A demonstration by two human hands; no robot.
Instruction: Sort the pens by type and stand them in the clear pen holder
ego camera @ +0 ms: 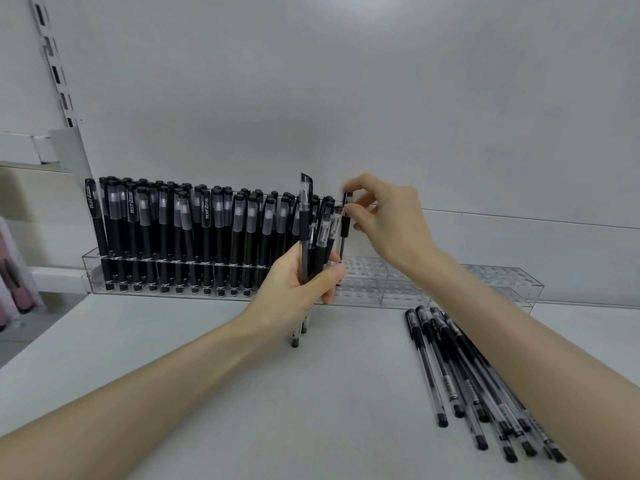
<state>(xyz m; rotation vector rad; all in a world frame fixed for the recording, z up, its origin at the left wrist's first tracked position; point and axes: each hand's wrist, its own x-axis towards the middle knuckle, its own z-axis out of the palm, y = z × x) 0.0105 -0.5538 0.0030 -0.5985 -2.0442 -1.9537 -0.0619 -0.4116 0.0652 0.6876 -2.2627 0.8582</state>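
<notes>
A long clear pen holder (388,289) stands against the white back wall. Its left half is packed with upright black pens (180,233) with frosted caps. My left hand (298,289) grips a bundle of several clear-barrelled pens (306,237) upright in front of the holder's middle. My right hand (384,220) pinches the top of one clear pen (345,226), which stands upright in a hole just right of the black pens. Several more clear pens (464,372) lie loose on the white shelf at the right.
A second clear holder (502,282), with no pens in it, continues to the right. A slotted shelf upright (57,71) runs up the wall at far left. Pink items (14,282) show at the left edge.
</notes>
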